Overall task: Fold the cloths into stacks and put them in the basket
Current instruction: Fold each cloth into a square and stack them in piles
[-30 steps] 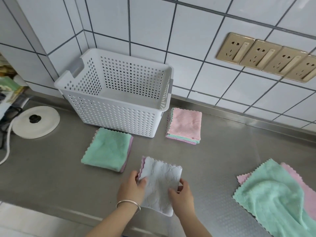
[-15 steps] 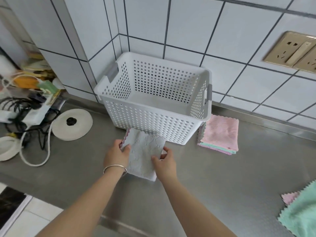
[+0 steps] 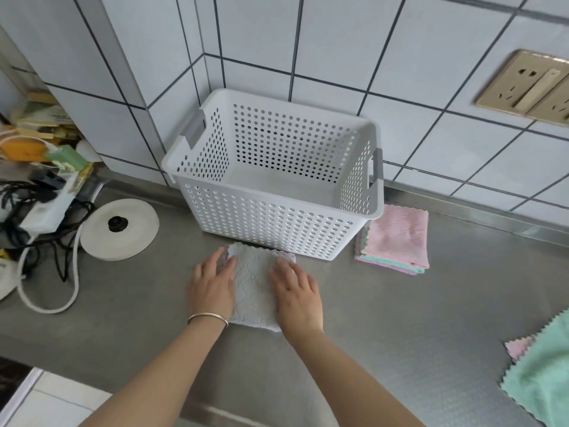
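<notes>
A folded pale grey cloth (image 3: pixel 254 288) lies on the steel counter just in front of the white perforated basket (image 3: pixel 271 223), with pink scalloped edges peeking out under its far side. My left hand (image 3: pixel 212 288) and my right hand (image 3: pixel 297 291) rest flat on its left and right sides, fingers spread, gripping nothing. The basket is empty inside. A folded stack topped by a pink cloth (image 3: pixel 397 235) sits at the basket's right corner. A loose green cloth (image 3: pixel 545 374) over a pink one (image 3: pixel 517 348) lies at the right edge.
A white round lid (image 3: pixel 120 229) lies left of the basket. Cables, a white hose (image 3: pixel 46 303) and clutter fill the far left. Gold wall sockets (image 3: pixel 529 84) are on the tiled wall. The counter's front edge runs under my forearms.
Both hands carried the grey cloth from the counter's near middle to the spot before the basket where the green stack lay. They have let go and now lie flat on it.
</notes>
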Demonstrator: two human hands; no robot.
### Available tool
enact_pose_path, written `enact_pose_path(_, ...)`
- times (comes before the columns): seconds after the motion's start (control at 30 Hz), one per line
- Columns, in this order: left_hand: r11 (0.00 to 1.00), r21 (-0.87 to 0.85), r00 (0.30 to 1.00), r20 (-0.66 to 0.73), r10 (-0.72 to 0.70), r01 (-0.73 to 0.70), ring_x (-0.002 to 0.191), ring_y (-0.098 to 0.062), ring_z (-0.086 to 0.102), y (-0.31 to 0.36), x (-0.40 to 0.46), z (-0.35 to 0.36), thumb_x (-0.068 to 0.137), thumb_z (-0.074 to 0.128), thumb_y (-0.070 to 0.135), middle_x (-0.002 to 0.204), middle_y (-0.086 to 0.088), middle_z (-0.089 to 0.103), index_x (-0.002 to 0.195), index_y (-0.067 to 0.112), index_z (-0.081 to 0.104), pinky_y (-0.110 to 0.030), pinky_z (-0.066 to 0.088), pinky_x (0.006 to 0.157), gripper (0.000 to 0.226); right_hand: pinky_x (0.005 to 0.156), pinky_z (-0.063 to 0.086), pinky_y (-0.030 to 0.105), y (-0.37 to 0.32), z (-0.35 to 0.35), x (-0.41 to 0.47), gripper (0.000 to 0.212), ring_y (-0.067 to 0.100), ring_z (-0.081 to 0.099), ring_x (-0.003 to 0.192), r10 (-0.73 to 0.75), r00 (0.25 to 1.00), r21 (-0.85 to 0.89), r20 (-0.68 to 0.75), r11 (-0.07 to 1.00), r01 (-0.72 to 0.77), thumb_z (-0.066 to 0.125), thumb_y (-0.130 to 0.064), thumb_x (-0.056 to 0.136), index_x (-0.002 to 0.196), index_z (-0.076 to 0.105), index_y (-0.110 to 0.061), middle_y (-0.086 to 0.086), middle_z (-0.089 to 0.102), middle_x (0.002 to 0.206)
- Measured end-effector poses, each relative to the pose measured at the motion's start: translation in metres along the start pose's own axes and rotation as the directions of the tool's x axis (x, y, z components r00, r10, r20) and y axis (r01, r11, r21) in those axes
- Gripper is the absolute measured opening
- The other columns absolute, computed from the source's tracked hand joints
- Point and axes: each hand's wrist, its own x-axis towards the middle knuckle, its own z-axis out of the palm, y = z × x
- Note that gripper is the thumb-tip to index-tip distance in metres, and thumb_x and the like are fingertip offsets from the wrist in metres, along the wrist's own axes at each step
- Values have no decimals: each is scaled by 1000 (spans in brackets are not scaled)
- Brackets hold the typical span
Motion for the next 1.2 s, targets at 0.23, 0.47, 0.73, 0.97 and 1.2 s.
enact_pose_path(0.23,978,197,988,123,-92,67,134,-26,34,4,4,-2,86,53,20,142,5,45,128,25,54,-49,29,106,42,119,9,38,11,-5,18,59,17,1,146,-96,938,35,334,995,89,30,-10,94,149,10,-20,-6,3,158)
enact_pose_path(0.47,982,66,981,-67,179,-175,112,-41,47,95,1,-24,71,53,20,125,-16,54,97,10,67,-52,41,94,32,82,48,29,74,-28,-38,47,25,57,101,121,989,301,-83,949,-91,45,-13,73,117,58,-19,2,62,113)
enact_pose_path(0.73,806,-142,788,172,591,-574,89,-33,65,267,-62,36,60,79,8,102,-10,66,90,13,69,-41,55,71,32,62,49,21,249,-48,-196,42,17,62,75,590,748,182,-302,807,-562,64,-10,54,93,62,-25,-8,63,86)
enact_pose_path(0.97,397,-228,306,350,886,-889,69,-5,66,380,-138,100,42,79,38,77,20,66,77,32,68,-13,51,51,37,55,53,27,330,-51,-279,39,19,65,72,718,652,156,-243,692,-705,74,-17,50,89,65,-20,-5,65,84)
enact_pose_path(1.2,384,-169,227,573,788,-908,117,-19,51,449,-190,134,81,54,36,127,7,51,120,21,52,-33,45,91,42,50,47,27,367,-37,-285,15,18,54,65,661,687,127,-302,742,-658,49,-24,67,75,62,-23,-6,56,72)
